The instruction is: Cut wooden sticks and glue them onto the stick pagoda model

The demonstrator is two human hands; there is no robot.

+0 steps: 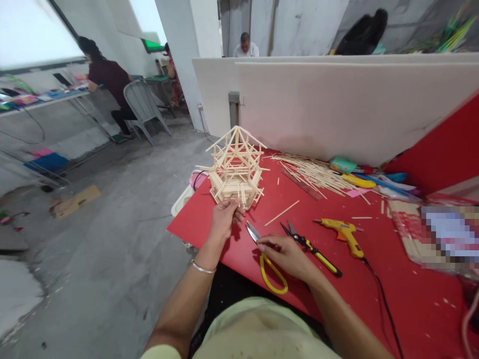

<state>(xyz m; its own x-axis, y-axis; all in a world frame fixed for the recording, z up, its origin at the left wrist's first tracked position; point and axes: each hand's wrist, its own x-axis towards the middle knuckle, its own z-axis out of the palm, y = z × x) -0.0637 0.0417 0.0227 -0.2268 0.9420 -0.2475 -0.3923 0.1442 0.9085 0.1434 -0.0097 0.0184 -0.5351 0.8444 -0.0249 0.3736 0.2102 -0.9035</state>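
Note:
A small pavilion-like model of thin wooden sticks [236, 169] stands upright near the red table's left corner. At its front base is my left hand [225, 217], fingers pinched together and touching or nearly touching the sticks; what lies between the fingertips is too small to make out. My right hand [282, 252] rests over a pair of yellow-handled scissors [275, 279], its fingers closed around the middle near the pivot. The blades point toward the model. Just beyond the right hand lies a black-and-yellow cutting tool [322, 259]. One loose stick [282, 213] lies between the model and the tools.
A yellow glue gun [346, 234] with a black cord lies on the red table [374, 309]. Behind are a pile of sticks [314, 172], a ruler [303, 184] and a pale upright board [318, 109]. Bundled sticks [402, 229] lie right. A person [108, 80] sits left.

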